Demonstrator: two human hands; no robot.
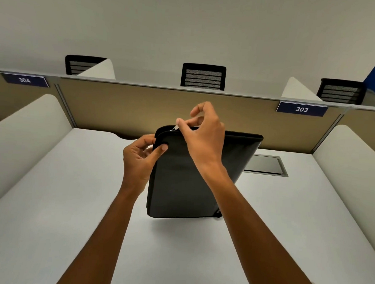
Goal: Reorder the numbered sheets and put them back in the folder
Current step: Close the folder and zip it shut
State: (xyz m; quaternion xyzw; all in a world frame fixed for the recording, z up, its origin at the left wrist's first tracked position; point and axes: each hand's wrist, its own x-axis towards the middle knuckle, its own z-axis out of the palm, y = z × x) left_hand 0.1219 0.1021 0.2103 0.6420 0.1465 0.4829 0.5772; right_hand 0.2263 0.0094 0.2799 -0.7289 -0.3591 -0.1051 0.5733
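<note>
While the black folder stands tilted on its lower edge on the counter, held up between the two hands, the left hand grips its upper corner, thumb on the front face and fingers curled behind, and the right hand pinches the small metal zipper pull at the top edge, just above the left thumb, with its remaining fingers loosely curled. No numbered sheets show anywhere, so they are presumably inside, and whether the zip is being opened or closed cannot be told from this view. To run the zip well, the left hand should keep the corner taut and steady so the fabric does not bunch, while the right draws the pull smoothly along the track, following the curve of the corner rather than tugging outward. Letting the folder slip on the counter could jam the slider, so its lower edge should stay planted
</note>
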